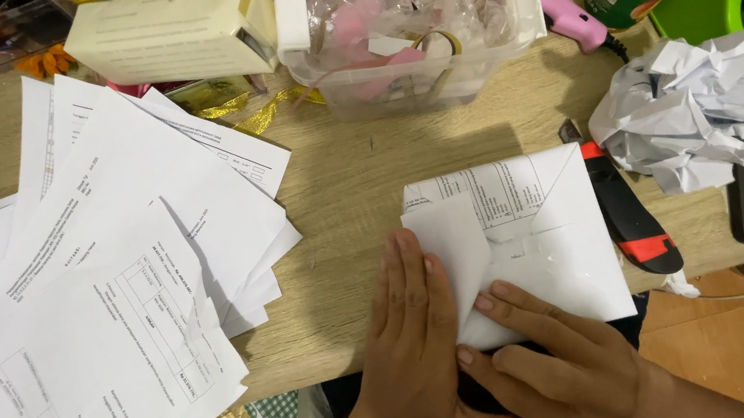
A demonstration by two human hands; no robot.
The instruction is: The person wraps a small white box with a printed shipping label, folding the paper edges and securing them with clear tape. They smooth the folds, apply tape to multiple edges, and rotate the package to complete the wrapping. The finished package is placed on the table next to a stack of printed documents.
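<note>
Both the left hand [414, 343] and the right hand [558, 360] lie flat with fingers stretched out, gripping nothing, pressing the folded paper [523, 239] near the wooden table [341, 175] edge, so push firmly along the crease.

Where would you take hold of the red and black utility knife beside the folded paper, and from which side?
Grip the utility knife around its lower handle near the table edge, coming from the right. The blade end points away towards the top, and the folded paper lies against its left side.
</note>
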